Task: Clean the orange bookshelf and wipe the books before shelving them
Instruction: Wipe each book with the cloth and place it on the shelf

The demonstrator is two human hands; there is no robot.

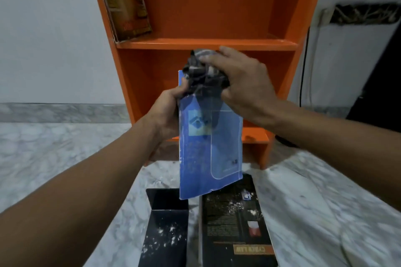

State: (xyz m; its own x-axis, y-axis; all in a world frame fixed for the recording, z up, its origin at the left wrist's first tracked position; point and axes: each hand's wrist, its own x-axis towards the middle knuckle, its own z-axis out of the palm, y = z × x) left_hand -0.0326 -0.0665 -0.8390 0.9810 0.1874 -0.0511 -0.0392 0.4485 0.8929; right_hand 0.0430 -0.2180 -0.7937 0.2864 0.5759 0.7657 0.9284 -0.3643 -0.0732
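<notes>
A blue book [208, 149] hangs upright in front of the orange bookshelf [208, 44]. My left hand [167, 112] grips its left edge near the top. My right hand [240, 80] presses a crumpled dark grey cloth [201, 71] onto the book's top end. White dust specks lie on the book's left part. One brown-orange book [128, 2] leans against the left wall of the upper shelf. The lower shelf behind the blue book looks bare.
On the marble floor below lie a black book [236, 225] with white dust on it and a black bookend [165, 227], also dusty. A white wall [47, 32] stands to the left. A dark object [382, 76] and cables stand right of the shelf.
</notes>
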